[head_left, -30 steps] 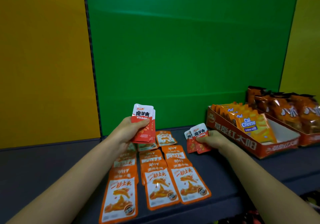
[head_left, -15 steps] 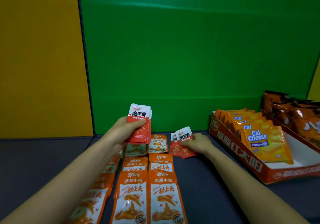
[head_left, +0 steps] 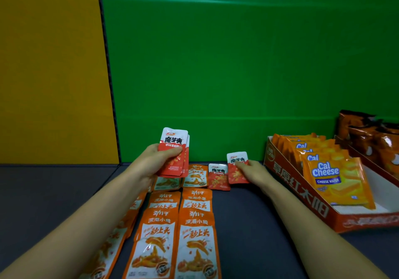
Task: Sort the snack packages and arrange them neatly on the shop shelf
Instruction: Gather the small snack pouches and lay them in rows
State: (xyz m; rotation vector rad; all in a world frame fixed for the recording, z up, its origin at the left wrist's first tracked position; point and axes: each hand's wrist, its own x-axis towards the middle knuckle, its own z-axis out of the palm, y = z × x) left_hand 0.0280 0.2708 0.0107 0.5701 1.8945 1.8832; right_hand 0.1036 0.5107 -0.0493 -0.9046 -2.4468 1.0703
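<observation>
- Three columns of orange snack packets (head_left: 195,246) at 6 o'clock, flat and overlapping on the dark shelf (head_left: 248,224), running away toward 12.
- Past their far end, toward 11 o'clock: left hand (head_left: 154,162), raised off the shelf, thumb across the front and fingers curled behind a small stack of red-and-white packets (head_left: 174,149), held upright with the print facing the camera.
- At 3 o'clock from that stack, well apart from the left: right hand (head_left: 252,173), low over the shelf, pinching a single red-and-white packet (head_left: 235,166) by its right edge, tipped up on end.
- Just beside that one, at its 9 o'clock: a loose red-and-white packet (head_left: 218,177), lying on the shelf next to the farthest orange packets.
- At 3 o'clock of the view: open cardboard tray (head_left: 302,201), a row of Cal Cheese wafer packs (head_left: 332,179) standing inside.
- Behind the tray, toward 2 o'clock: dark orange bags (head_left: 367,138), partly cut off by the edge.
- At 12 o'clock, green back panel (head_left: 216,62); at 10 o'clock, yellow panel (head_left: 49,62).
</observation>
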